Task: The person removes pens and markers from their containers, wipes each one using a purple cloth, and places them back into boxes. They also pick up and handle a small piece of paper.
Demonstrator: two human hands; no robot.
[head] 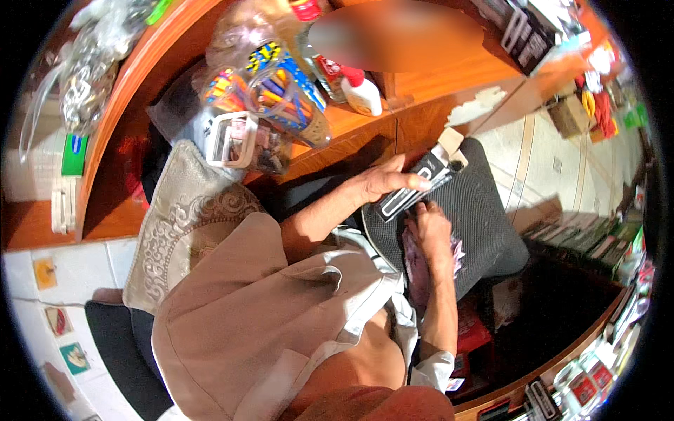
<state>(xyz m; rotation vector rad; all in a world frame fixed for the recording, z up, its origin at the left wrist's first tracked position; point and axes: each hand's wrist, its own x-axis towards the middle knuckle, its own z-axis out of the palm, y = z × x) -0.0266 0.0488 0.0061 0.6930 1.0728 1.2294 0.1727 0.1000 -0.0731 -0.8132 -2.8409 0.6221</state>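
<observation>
My left hand (392, 181) is closed around a slim black-and-white carton (408, 192), thumb across its printed face. The carton is tilted, and its far end stands open with a bare cardboard flap (451, 142) folded out. Just below it, my right hand (434, 229) lies with curled fingers over a crumpled purple plastic bag (416, 263). Its fingertips are hidden, so whether they grip the bag cannot be seen. Both hands are over a dark mesh-covered cushion (474, 221).
Plastic cups of colourful pens (287, 100), a clear lidded tub (231, 141) and a white bottle with a red cap (360, 94) crowd the wooden desk (342, 134). A patterned cushion (184, 226) sits at left. Packaged goods (584, 384) line a curved shelf at lower right.
</observation>
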